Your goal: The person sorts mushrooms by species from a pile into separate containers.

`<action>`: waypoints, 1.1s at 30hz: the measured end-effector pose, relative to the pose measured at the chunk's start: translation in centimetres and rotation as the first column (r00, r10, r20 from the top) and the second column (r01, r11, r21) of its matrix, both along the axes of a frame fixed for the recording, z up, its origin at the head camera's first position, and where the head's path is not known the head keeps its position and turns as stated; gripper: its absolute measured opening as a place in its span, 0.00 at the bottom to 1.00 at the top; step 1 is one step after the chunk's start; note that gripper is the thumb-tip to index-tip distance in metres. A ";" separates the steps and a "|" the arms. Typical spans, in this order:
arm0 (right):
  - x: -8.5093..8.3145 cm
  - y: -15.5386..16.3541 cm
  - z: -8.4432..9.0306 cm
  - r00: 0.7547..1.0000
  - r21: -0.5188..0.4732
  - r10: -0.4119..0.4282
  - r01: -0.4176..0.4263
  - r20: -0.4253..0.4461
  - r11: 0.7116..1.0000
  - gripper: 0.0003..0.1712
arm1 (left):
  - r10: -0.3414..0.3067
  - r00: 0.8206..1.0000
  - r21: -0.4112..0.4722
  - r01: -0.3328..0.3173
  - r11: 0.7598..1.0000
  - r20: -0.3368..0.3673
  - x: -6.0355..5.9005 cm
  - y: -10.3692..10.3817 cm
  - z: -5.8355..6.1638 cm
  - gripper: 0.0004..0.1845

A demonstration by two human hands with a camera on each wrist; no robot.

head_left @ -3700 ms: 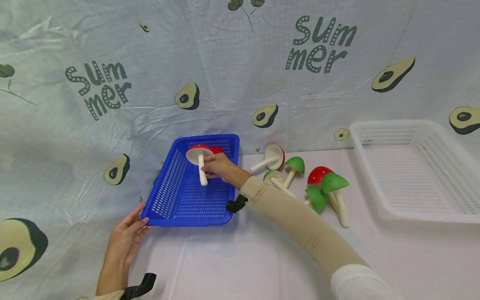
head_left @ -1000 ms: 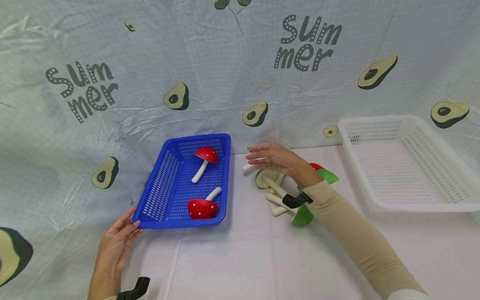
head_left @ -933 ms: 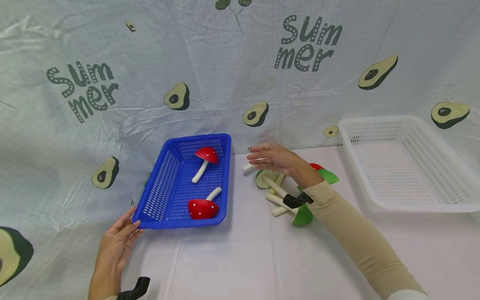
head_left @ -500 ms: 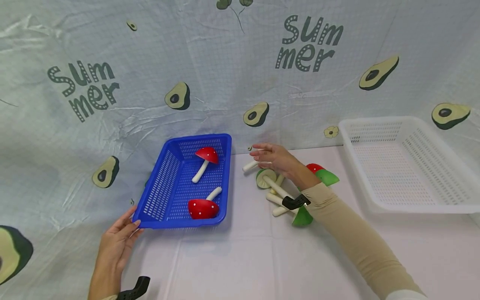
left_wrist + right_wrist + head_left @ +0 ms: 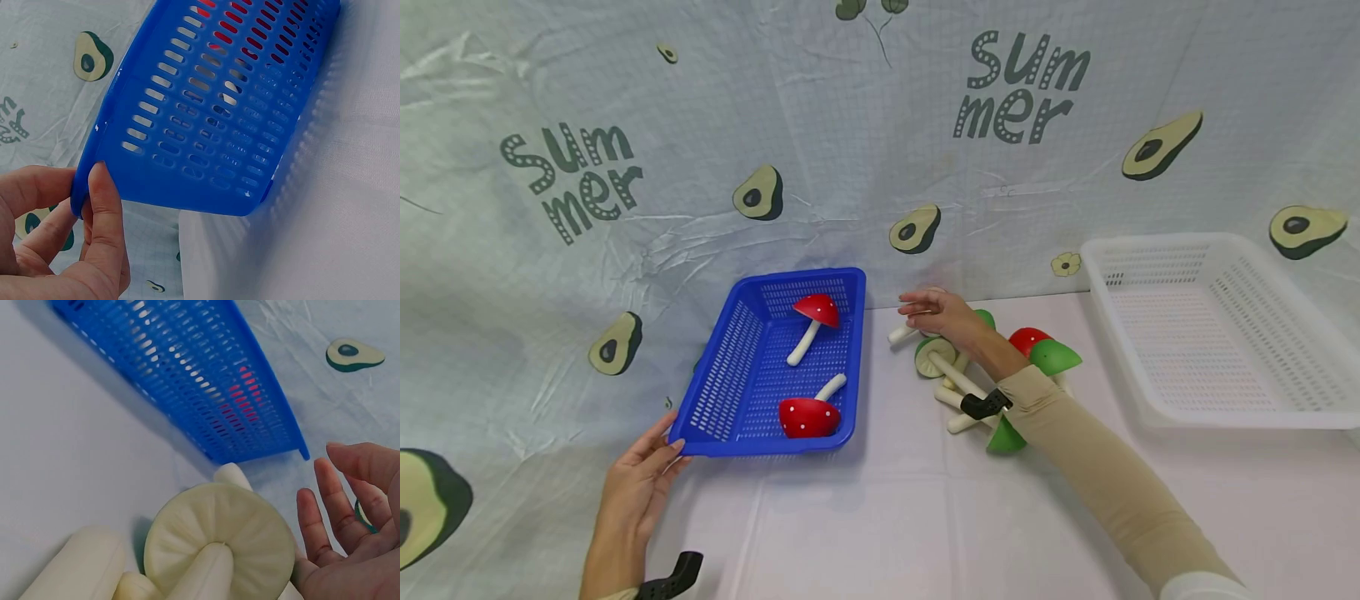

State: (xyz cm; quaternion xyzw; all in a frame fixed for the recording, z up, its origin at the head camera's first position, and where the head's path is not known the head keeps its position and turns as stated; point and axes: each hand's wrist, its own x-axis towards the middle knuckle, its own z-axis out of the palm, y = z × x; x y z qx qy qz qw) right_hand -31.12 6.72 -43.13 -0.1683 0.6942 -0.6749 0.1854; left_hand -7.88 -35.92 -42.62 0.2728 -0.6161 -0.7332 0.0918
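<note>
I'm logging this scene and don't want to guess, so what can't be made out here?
Head view: the right hand hides most of the cap of the mushroom behind it.
Head view: the beige right sleeve covers part of the mushroom pile, leaving its count uncertain.
Head view: the right edge cuts off the white basket.
Left wrist view: the blue basket shows the red caps only as patches through slots.

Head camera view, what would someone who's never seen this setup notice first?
The bright blue basket, left of centre, would probably draw the eye first, with two red, white-dotted mushrooms lying inside it. Next might come the jumble of mushrooms with green and red caps on the table, between that basket and the white basket at far right. Behind everything, the pale backdrop stands out for its avocados and "summer" lettering.
</note>
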 end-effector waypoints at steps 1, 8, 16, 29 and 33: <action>-0.1 0.0 -0.1 1.000 0.007 -0.004 0.004 -0.006 1.000 0.27 | -0.001 1.000 -0.003 0.002 1.000 0.004 0.0 0.0 0.0 0.33; -0.5 0.1 -1.0 1.000 0.044 -0.025 0.026 -0.013 0.999 0.25 | 0.001 1.000 -0.007 0.000 1.000 0.023 -0.1 0.0 0.1 0.34; -0.3 0.4 -1.0 0.998 0.079 -0.002 -0.003 0.067 0.997 0.26 | -0.010 1.000 0.000 0.010 1.000 0.002 -0.1 -0.1 -0.1 0.33; -0.1 0.4 -1.9 0.996 0.253 -0.080 0.066 0.045 0.965 0.26 | -0.014 1.000 -0.015 0.014 1.000 0.000 0.0 -0.1 -0.2 0.33; -0.1 0.4 -2.0 0.995 0.327 -0.102 0.091 0.016 0.941 0.25 | -0.008 1.000 -0.016 0.008 1.000 0.004 0.0 -0.1 -0.2 0.32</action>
